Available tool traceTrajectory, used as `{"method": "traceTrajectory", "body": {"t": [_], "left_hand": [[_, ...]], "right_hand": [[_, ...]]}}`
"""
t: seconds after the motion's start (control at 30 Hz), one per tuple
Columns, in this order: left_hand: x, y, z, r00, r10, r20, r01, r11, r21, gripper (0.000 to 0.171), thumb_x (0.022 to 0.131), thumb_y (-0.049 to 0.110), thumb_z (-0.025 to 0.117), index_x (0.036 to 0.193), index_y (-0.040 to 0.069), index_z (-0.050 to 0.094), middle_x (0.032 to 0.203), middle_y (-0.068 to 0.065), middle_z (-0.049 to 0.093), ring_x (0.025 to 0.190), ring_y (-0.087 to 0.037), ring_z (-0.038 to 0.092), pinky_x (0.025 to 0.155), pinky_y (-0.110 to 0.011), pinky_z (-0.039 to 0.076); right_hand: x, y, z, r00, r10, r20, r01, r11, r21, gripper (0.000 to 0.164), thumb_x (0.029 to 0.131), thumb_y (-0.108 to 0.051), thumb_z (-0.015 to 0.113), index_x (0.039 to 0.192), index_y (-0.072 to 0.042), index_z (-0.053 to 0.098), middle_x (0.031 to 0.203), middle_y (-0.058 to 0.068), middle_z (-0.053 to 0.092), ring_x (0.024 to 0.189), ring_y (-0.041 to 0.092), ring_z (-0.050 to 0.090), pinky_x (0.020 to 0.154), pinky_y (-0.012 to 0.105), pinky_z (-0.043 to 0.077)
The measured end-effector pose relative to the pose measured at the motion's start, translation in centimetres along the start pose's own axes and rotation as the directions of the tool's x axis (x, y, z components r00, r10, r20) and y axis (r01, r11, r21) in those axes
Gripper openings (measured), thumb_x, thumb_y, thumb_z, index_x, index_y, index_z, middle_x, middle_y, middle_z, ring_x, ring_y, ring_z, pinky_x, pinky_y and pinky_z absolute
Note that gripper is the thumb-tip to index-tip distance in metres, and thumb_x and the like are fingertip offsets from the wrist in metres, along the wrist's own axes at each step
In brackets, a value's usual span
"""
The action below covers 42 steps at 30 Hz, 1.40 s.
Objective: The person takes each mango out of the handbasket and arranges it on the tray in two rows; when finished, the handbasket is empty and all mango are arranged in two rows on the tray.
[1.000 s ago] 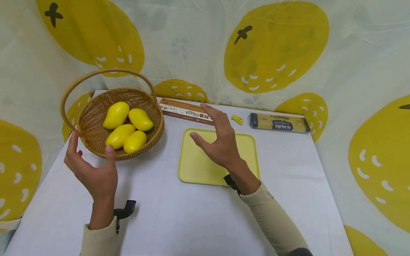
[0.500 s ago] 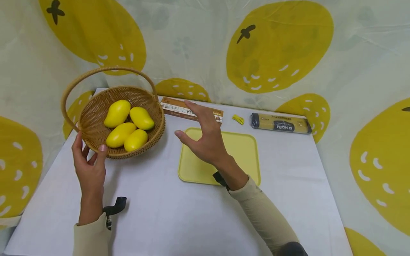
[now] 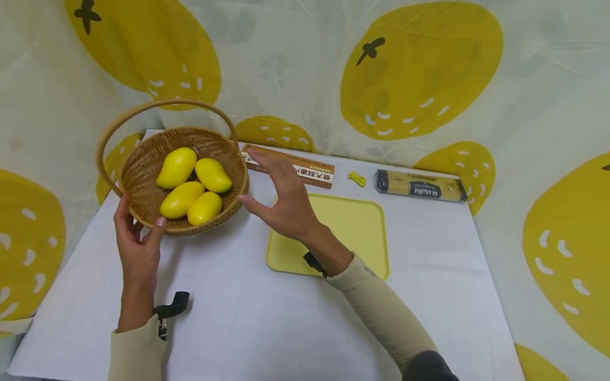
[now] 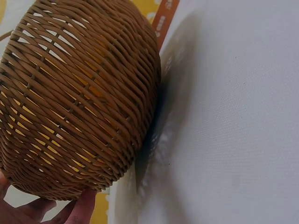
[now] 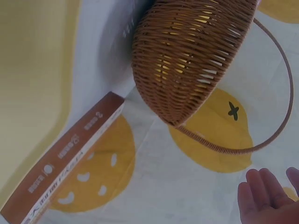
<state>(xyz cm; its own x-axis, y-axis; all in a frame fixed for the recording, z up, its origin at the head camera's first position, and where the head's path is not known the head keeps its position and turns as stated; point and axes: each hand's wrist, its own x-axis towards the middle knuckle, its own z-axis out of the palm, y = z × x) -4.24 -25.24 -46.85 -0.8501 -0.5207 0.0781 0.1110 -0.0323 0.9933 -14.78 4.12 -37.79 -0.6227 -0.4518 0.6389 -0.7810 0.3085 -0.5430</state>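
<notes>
A brown wicker basket (image 3: pixel 227 203) with a tall arched handle stands at the back left, holding several yellow mangoes (image 3: pixel 177 168). My left hand (image 3: pixel 138 254) grips its near left side, thumb at the front rim and fingers around the outside below the handle's base. In the left wrist view, the fingertips (image 4: pixel 84 205) meet the basket's weave (image 4: pixel 88 93). My right hand (image 3: pixel 286 206) is over the yellow tray's left part, fingers spread and thumb pointing at the basket's right rim. A gap separates the fingers (image 5: pixel 261 189) from the basket in the right wrist view.
A pale yellow tray (image 3: pixel 352 233) lies on the white-covered table (image 3: pixel 229 323). Behind it lie a brown pasta box (image 3: pixel 314 173), a small yellow packet (image 3: pixel 357 179) and a spaghetti bag (image 3: pixel 424 185). A lemon-printed curtain (image 3: pixel 295 63) hangs along the back and sides.
My left hand has closed in on the basket's left side. The right hand has moved left across the tray toward the basket, uncovering more of the pasta box's right end.
</notes>
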Motion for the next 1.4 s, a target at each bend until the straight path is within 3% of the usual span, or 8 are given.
{"method": "traceTrajectory", "body": {"t": [0.33, 0.53, 0.67, 0.9, 1.17, 1.4], "left_hand": [[-0.2, -0.5, 0.3, 1.000, 0.021, -0.013, -0.020, 1.000, 0.024, 0.088, 0.097, 0.001, 0.073, 0.167, 0.030, 0.028, 0.175, 0.003, 0.024, 0.157, -0.030, 0.031, 0.103, -0.011, 0.049], [-0.3, -0.5, 0.5, 0.999, 0.030, -0.014, -0.029, 0.999, 0.022, 0.089, 0.096, -0.001, 0.072, 0.167, 0.029, 0.028, 0.175, 0.002, 0.025, 0.156, -0.032, 0.032, 0.102, -0.011, 0.050], [-0.4, -0.5, 0.5, 0.999, 0.035, -0.017, -0.034, 0.999, 0.027, 0.089, 0.096, -0.001, 0.073, 0.167, 0.029, 0.029, 0.175, 0.002, 0.025, 0.155, -0.032, 0.033, 0.102, -0.012, 0.050], [-0.5, -0.5, 0.6, 0.999, 0.037, -0.024, -0.036, 0.998, 0.056, 0.088, 0.096, 0.000, 0.072, 0.167, 0.029, 0.029, 0.174, 0.004, 0.026, 0.155, -0.031, 0.033, 0.107, -0.016, 0.050], [-0.8, -0.5, 0.6, 0.999, 0.001, -0.035, 0.001, 0.997, 0.081, 0.089, 0.097, 0.003, 0.074, 0.167, 0.033, 0.029, 0.174, 0.006, 0.027, 0.155, -0.028, 0.033, 0.125, -0.040, 0.040], [-0.8, -0.5, 0.5, 0.999, 0.002, -0.033, 0.000, 0.996, 0.084, 0.089, 0.096, 0.003, 0.074, 0.167, 0.033, 0.029, 0.174, 0.005, 0.027, 0.154, -0.029, 0.034, 0.125, -0.041, 0.040]], "right_hand": [[2.0, 0.3, 2.9, 0.988, 0.063, 0.142, -0.062, 0.998, -0.010, 0.079, 0.094, -0.042, 0.081, 0.161, -0.023, 0.044, 0.157, 0.000, 0.054, 0.146, 0.016, 0.048, 0.125, 0.037, 0.036], [3.1, 0.7, 4.5, 0.964, 0.116, 0.238, -0.121, 0.993, 0.008, 0.079, 0.095, -0.043, 0.080, 0.162, -0.024, 0.044, 0.162, -0.005, 0.050, 0.150, 0.013, 0.044, 0.127, 0.035, 0.034], [3.8, 1.1, 5.5, 0.947, 0.140, 0.288, -0.147, 0.989, 0.000, 0.079, 0.096, -0.042, 0.080, 0.163, -0.022, 0.043, 0.162, -0.003, 0.049, 0.148, 0.013, 0.045, 0.123, 0.034, 0.038], [5.3, 1.5, 7.2, 0.890, 0.258, 0.376, -0.243, 0.966, -0.087, 0.078, 0.096, -0.039, 0.080, 0.164, -0.028, 0.042, 0.163, -0.007, 0.048, 0.150, 0.015, 0.042, 0.125, 0.038, 0.036], [6.9, 2.0, 8.7, 0.829, 0.316, 0.461, -0.269, 0.948, -0.168, 0.080, 0.097, -0.044, 0.078, 0.165, -0.029, 0.039, 0.164, -0.007, 0.047, 0.151, 0.013, 0.042, 0.127, 0.038, 0.034], [8.2, 2.9, 10.0, 0.779, 0.365, 0.509, -0.287, 0.930, -0.229, 0.079, 0.096, -0.041, 0.079, 0.165, -0.031, 0.039, 0.165, -0.009, 0.047, 0.148, 0.013, 0.045, 0.122, 0.035, 0.039]]}}
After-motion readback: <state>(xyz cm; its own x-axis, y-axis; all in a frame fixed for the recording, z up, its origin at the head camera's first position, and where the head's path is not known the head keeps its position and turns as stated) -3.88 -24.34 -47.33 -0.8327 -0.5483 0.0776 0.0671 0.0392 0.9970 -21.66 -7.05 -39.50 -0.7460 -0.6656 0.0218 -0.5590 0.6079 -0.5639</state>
